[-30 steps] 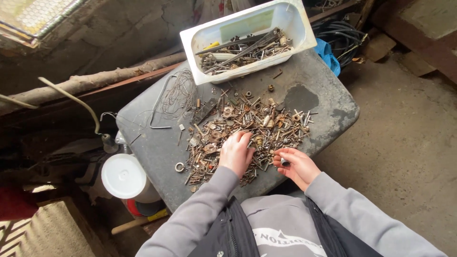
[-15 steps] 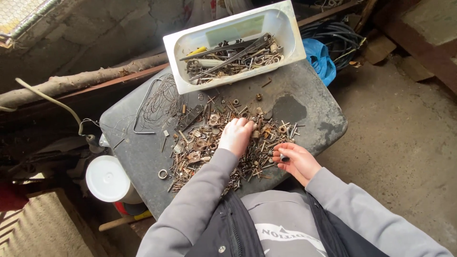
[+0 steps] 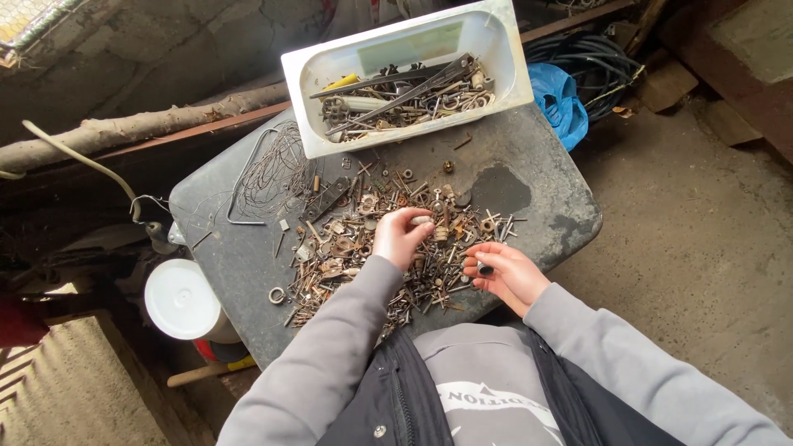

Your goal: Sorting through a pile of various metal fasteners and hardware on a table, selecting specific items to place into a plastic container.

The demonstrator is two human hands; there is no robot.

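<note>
A heap of rusty screws, bolts, nuts and washers [image 3: 347, 244] lies spread over a dark grey tabletop [image 3: 529, 215]. My left hand [image 3: 399, 237] rests on the middle of the heap, its fingers curled and pinching a small pale metal piece [image 3: 421, 220]. My right hand [image 3: 501, 273] hovers at the heap's near right edge, fingers closed around a small dark bolt [image 3: 484, 268]. Grey sleeves cover both arms.
A white rectangular tub [image 3: 496, 41] with long bolts, rods and hooks stands at the table's far edge. Thin tangled wire [image 3: 277, 169] lies at the far left. A white round lid [image 3: 178, 299] sits left of the table, a blue cloth [image 3: 557, 99] and black cables at the right.
My left hand pulled back from its forward reach over the heap and curled its fingers around a small piece. The right hand stayed beside the heap with its bolt.
</note>
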